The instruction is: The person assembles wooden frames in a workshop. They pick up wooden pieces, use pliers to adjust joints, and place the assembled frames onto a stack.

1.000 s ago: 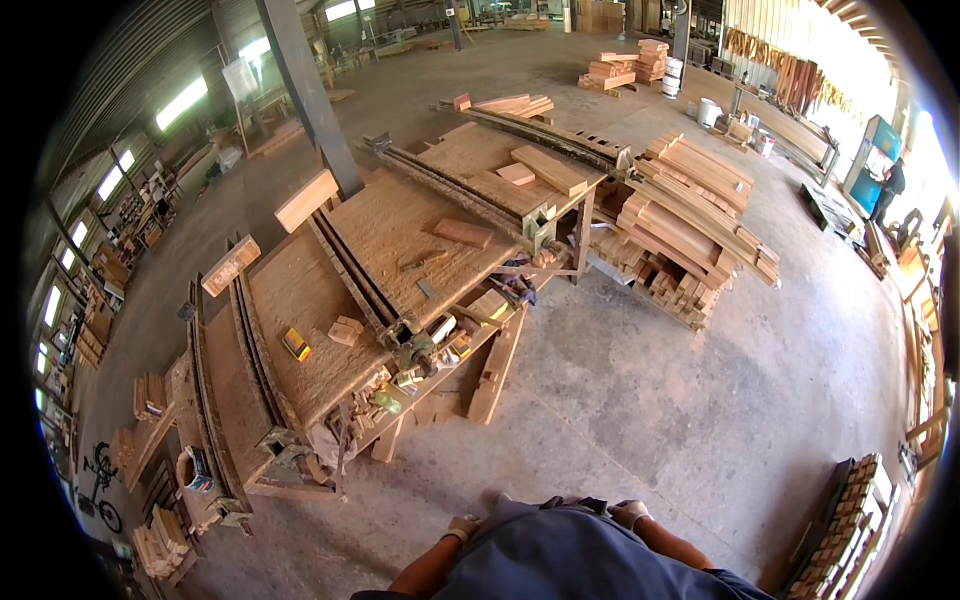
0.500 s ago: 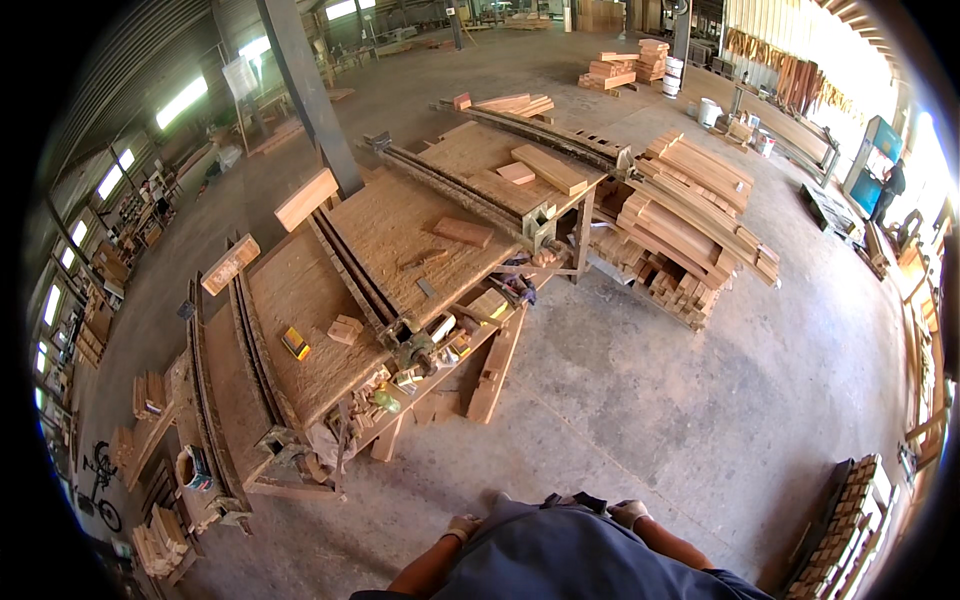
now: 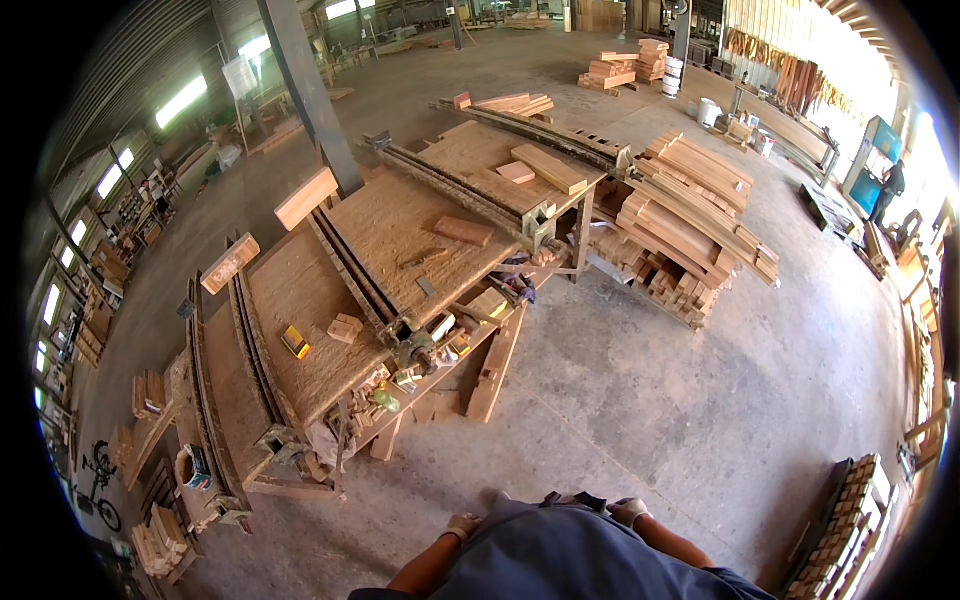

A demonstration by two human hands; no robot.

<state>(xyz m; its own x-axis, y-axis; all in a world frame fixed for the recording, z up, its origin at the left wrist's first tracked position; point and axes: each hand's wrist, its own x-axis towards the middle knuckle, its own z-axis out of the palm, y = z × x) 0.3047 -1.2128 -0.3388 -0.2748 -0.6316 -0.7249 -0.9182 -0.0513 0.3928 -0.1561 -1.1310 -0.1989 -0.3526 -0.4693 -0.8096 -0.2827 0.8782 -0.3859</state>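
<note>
My left hand [image 3: 462, 525], in a pale glove, hangs at my left side by the dark blue shirt [image 3: 560, 555]. On the other side my right hand [image 3: 629, 511], also gloved, rests close to my waist. The fingers of both are mostly hidden, and nothing shows plainly in either. Between them, dark items [image 3: 575, 499] at my waist are too small to name. Ahead and to the left stands a long wooden workbench [image 3: 385, 240] with metal bar clamps across it, apart from both hands.
Boards lie stacked [image 3: 680, 225] beyond the bench's right end. A beam [image 3: 497, 365] leans by the bench's lower shelf. A rack of wood pieces [image 3: 845, 530] stands at lower right. A steel column [image 3: 315, 100] rises behind the bench. A person [image 3: 885, 190] stands far right by a machine.
</note>
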